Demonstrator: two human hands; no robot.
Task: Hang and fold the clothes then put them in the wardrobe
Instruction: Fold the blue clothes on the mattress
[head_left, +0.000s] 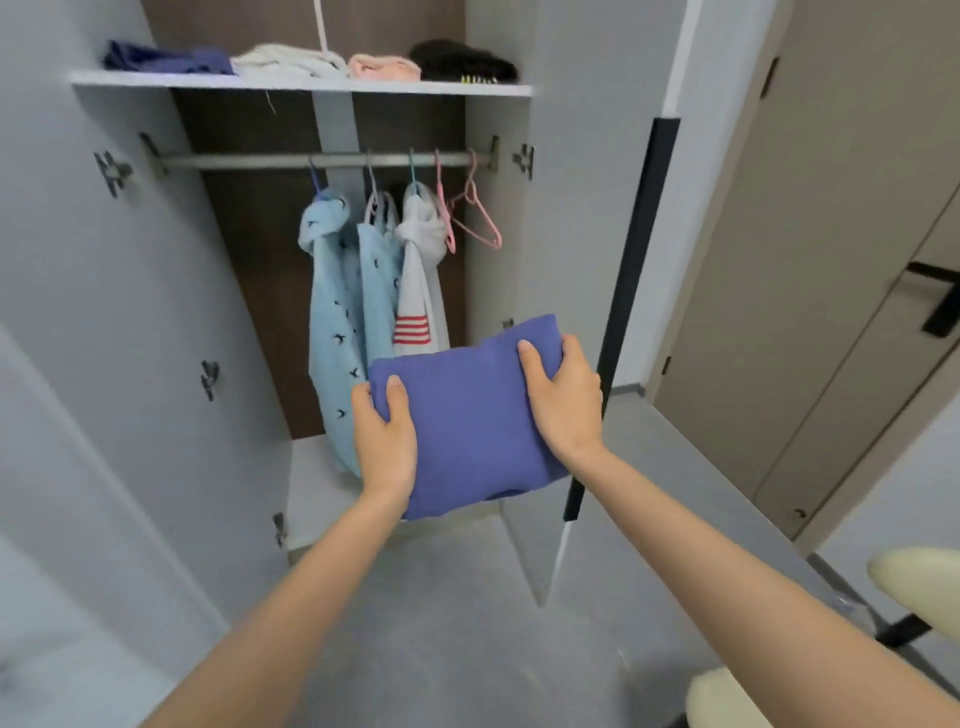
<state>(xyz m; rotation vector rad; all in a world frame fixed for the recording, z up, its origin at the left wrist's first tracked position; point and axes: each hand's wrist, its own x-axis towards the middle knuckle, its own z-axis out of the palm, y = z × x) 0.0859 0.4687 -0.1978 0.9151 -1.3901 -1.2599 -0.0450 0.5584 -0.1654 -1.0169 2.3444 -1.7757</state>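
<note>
Wardrobe (249, 260) with its doors open, seen from above and in front. A person holds a folded purple garment (467, 415) in the air before it, lower than the rail (249, 160) and above the grey floor. The left hand (387, 436) grips the garment's near left edge, thumb lying on top, fingers hidden underneath. The right hand (563, 395) grips the far right corner the same way. On the rail hang two pale blue garments (332, 312) with small dark marks and a white garment (415, 291) with red stripes, then two pink hangers (480, 218) with nothing on them. The shelf (301, 83) above carries four folded piles in a row: blue (166, 60), white (285, 62), pink (384, 67) and black (462, 62).
</note>
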